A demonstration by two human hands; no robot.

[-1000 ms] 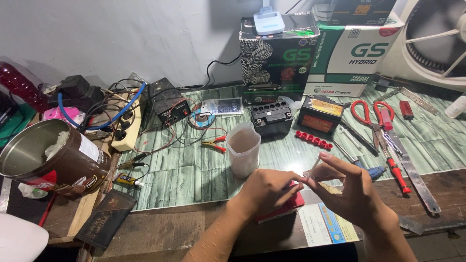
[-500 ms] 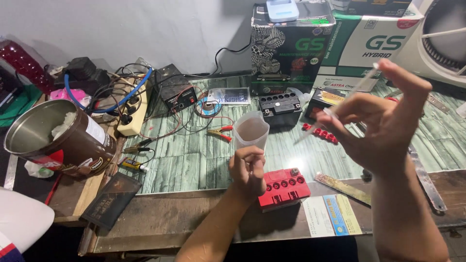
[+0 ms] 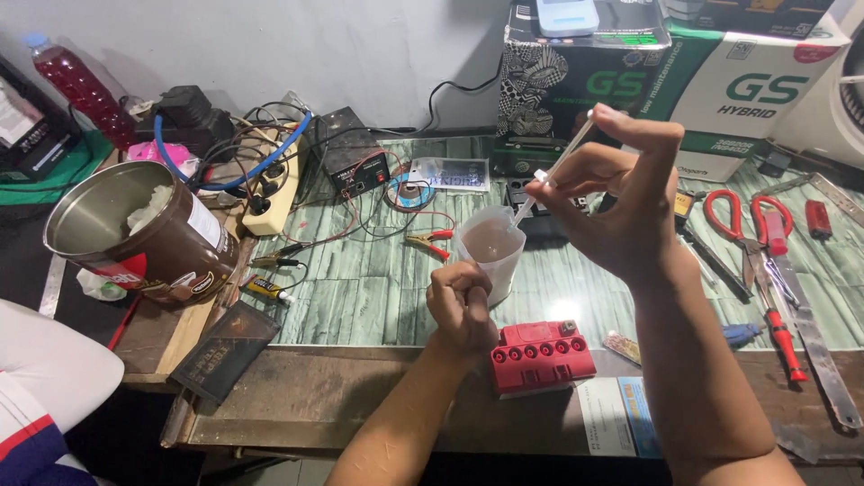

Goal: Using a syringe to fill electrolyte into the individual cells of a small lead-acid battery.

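Above the green-tiled tabletop (image 3: 360,310), the right hand (image 3: 621,211) holds a thin clear syringe (image 3: 551,177) at a slant, its tip dipping into the translucent plastic cup (image 3: 490,247); the grip is closed on the syringe, with the thumb and fingers pinched round the barrel near its upper end. The left hand (image 3: 459,306) is curled into a loose fist just beside the base of the cup and touching the top edge of the small red-topped battery (image 3: 540,355); whether it pinches anything cannot be told. To do this well, the tip should stay under the liquid surface, the plunger should move slowly, and the cup should be kept steady so it does not tip toward the battery. The syringe looks slender, colourless and light, with a white flange midway. The cup is cloudy and seems partly filled. Red-handled scissors (image 3: 747,220) lie well apart to the right, and a brown metal tin (image 3: 144,234) stands to the left.
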